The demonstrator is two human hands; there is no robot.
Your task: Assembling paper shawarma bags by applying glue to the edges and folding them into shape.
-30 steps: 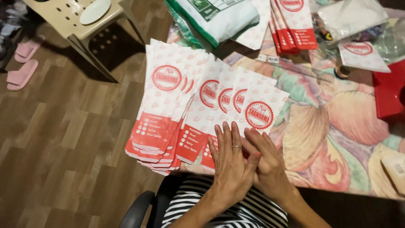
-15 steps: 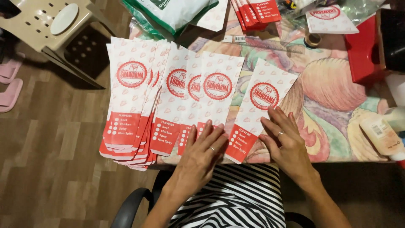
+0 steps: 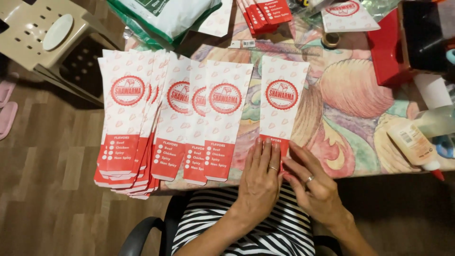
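A single white and red paper food bag (image 3: 281, 99) lies flat on the table, apart from the others. My left hand (image 3: 259, 179) presses flat on its red bottom end, fingers together. My right hand (image 3: 313, 185) touches the same end from the right, fingers stretched toward the bag's corner. Each hand wears a ring. To the left, a fanned row of several identical bags (image 3: 170, 118) overlaps along the table's front edge, some hanging over it.
The table has a colourful patterned cloth (image 3: 350, 95). A glue bottle (image 3: 414, 144) lies at the right, a red box (image 3: 386, 52) behind it, more bags (image 3: 260, 14) and a plastic sack (image 3: 166, 19) at the back. A beige plastic chair (image 3: 42, 38) stands left.
One bag has been pulled right, away from the fanned row, and squared up. Both hands came together on its bottom end. The camera view shifted slightly.
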